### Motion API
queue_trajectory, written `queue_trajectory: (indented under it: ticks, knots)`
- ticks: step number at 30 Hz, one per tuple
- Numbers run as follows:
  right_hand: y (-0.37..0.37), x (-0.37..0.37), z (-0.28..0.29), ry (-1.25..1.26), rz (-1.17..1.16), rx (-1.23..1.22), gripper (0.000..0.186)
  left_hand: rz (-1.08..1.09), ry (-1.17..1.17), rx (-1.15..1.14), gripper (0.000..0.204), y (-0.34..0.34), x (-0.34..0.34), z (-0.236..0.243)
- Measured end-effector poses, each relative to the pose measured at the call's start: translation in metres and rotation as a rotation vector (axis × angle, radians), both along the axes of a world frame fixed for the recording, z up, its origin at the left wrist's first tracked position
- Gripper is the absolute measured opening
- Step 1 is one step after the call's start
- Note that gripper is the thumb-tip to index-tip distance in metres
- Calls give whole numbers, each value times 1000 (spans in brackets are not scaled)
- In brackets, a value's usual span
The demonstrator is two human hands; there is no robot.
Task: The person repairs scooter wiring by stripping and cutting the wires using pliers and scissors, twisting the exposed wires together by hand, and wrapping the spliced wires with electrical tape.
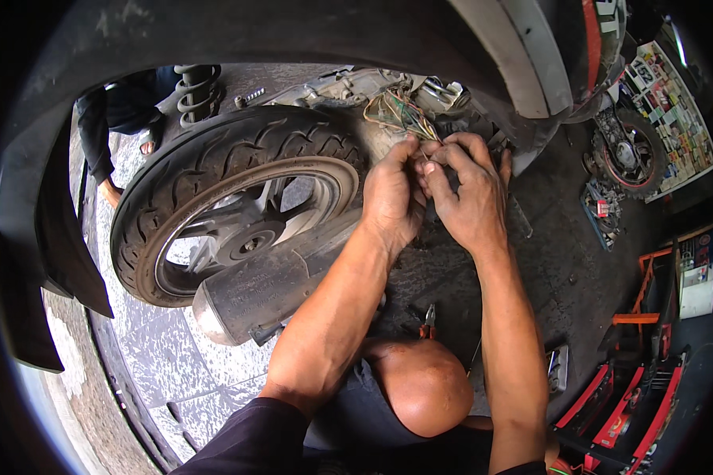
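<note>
Wires [402,113] in a loose, thin bundle lie to the right of the tire [154,190], beside the engine [337,89]; their long axis slants from upper left down to the right — pointing into my fingertips. My left hand [392,186] and right hand [474,186] meet there, both pinching, fingers curled — which strands each grips, I can't tell. My forearms reach forward, converging.

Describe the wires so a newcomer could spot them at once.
Start at the big black tyre left of centre. Beyond its right edge, the left hand and right hand sit close together; the wires fan out just above them. They are thin, loose strands, green among them, unlike the rigid metal parts alongside.
</note>
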State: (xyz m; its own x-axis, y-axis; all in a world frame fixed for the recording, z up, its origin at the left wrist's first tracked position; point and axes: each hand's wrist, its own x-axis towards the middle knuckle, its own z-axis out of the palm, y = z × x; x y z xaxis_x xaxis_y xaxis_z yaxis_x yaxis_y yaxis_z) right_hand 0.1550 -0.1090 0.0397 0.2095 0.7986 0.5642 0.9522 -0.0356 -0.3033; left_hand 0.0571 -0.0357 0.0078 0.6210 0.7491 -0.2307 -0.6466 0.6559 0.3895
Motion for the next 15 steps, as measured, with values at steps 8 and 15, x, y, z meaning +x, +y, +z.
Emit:
queue_trajectory:
  ticks: [8,15]
  knots:
    - [-1,15,8,346,191,15,16,-133,-285,-221,34,6,14,20]
    - [0,33,3,691,427,79,22,-83,-382,-361,34,-14,29,32]
